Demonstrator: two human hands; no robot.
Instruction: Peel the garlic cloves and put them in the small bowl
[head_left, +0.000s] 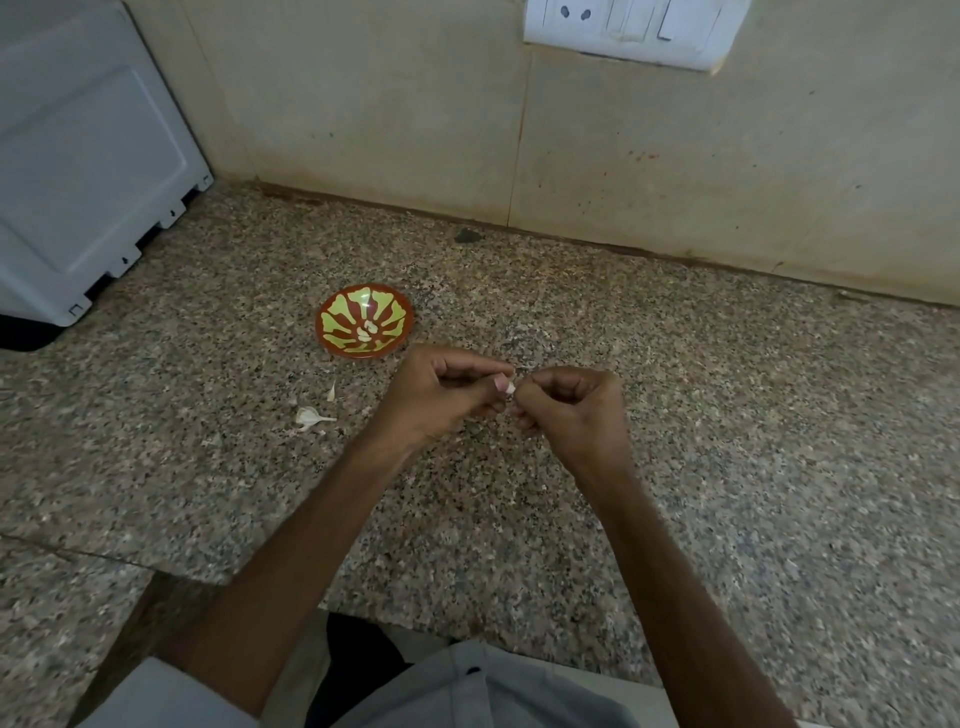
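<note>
Pinched between fingertips of left hand (441, 395) and right hand (571, 410): 1 garlic clove (510, 387), above granite counter (727, 415). Just far-left of hands sat small bowl (332, 312), peeled cloves (366, 332) inside. Left of hands, nearer than bowl, lay skin scraps (309, 417).

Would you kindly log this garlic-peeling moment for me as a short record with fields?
left hand: pinches garlic clove
right hand: pinches the same clove from the other side
small bowl: on counter, just beyond the left hand
in bowl: a few peeled cloves
loose on counter: white garlic scraps, left of the hands
task state: held clove not yet in the bowl
</note>
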